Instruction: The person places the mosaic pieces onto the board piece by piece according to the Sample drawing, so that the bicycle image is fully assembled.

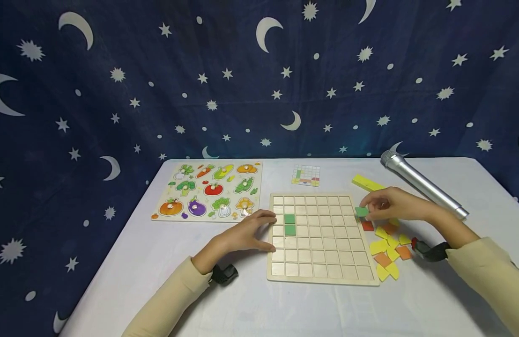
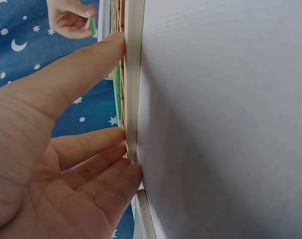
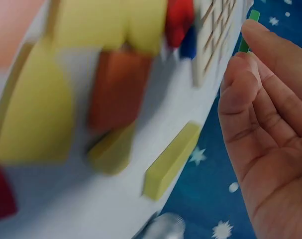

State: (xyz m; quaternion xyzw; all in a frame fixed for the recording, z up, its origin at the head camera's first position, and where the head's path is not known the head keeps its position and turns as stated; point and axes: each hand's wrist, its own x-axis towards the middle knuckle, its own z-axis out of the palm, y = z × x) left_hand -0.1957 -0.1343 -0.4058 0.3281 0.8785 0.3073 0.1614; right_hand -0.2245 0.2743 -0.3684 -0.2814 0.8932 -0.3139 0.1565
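A wooden grid board [image 1: 324,243] lies on the table, with two green square tiles [image 1: 290,224] in neighbouring cells of its left part, one below the other. My left hand [image 1: 247,232] rests at the board's left edge; in the left wrist view its thumb and fingertips [image 2: 116,45] touch the wooden rim. Above the board's upper right edge, my right hand [image 1: 388,204] pinches a green tile [image 1: 362,212] between thumb and index finger. The same tile [image 3: 249,30] shows edge-on in the right wrist view.
Loose yellow, orange and red pieces [image 1: 382,259] lie right of the board. A yellow bar [image 1: 367,183] and a silver microphone [image 1: 424,183] lie behind them. At the back are a small pattern card [image 1: 306,175] and, to the left, a vegetable knob puzzle [image 1: 209,192].
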